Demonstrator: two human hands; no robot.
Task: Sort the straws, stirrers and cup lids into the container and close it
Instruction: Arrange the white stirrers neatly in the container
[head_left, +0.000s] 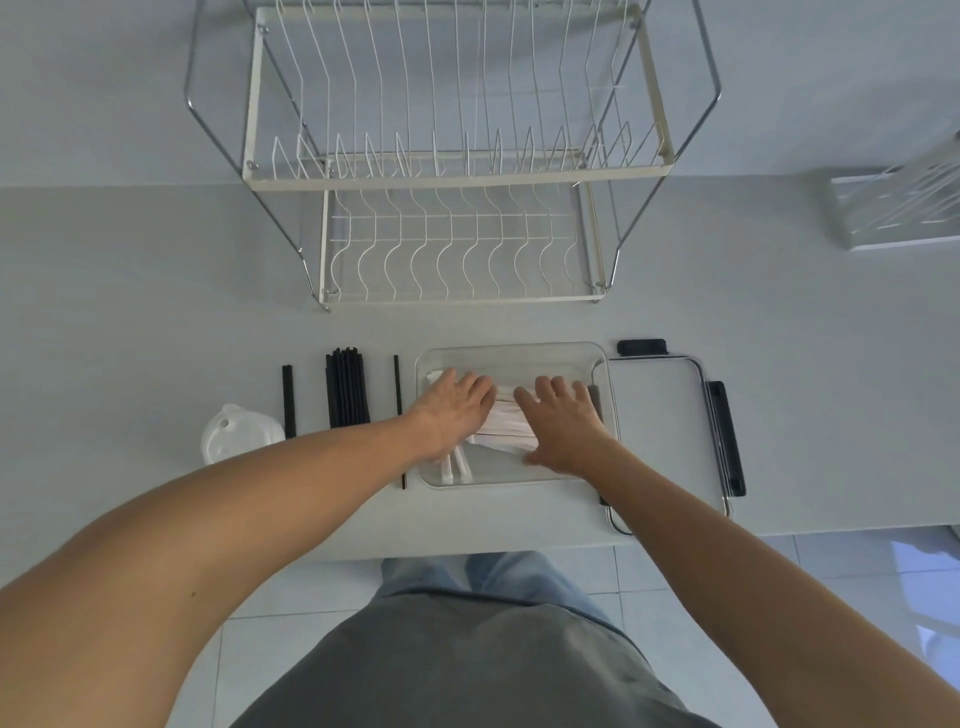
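A clear plastic container (511, 354) sits on the white counter in front of me. Inside it lies a bundle of white paper-wrapped straws (506, 423). My left hand (454, 408) rests flat on the bundle's left side, fingers straight. My right hand (563, 421) presses flat on the bundle's right side. To the left of the container lie black stirrers: a bundle (347, 389), a pair (289, 400) and a single one (398, 395). White cup lids (236, 434) sit stacked at the far left. The container's clear lid (660, 415) with black clips lies to the right.
A two-tier white wire dish rack (452, 171) stands behind the container. A white wire holder (898, 208) sits at the far right. The counter's front edge runs just below the container, with tiled floor beneath.
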